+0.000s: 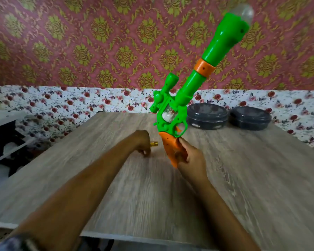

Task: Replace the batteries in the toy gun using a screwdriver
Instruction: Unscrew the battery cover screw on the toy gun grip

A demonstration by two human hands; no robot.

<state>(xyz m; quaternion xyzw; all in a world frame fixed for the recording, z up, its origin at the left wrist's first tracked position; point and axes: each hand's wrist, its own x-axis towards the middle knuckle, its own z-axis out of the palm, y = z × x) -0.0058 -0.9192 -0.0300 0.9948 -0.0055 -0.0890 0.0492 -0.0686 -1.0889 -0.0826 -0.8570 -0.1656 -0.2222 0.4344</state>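
Observation:
The toy gun [194, 87] is green with an orange grip and an orange ring on its long barrel. It points up and to the right, its clear dome tip near the top of the frame. My right hand [188, 158] holds it by the orange grip above the wooden table [116, 187]. My left hand [143, 142] rests low on the table, just left of the grip, fingers curled down. A small yellow object [154, 144], perhaps a battery end, pokes out from beside that hand; I cannot tell whether the hand grips it. No screwdriver is visible.
Two round dark lidded containers [207, 115] [250, 117] sit at the table's far right, close behind the gun. A floral cloth and patterned wall run behind the table. A white shelf unit [5, 127] stands off the table's left edge.

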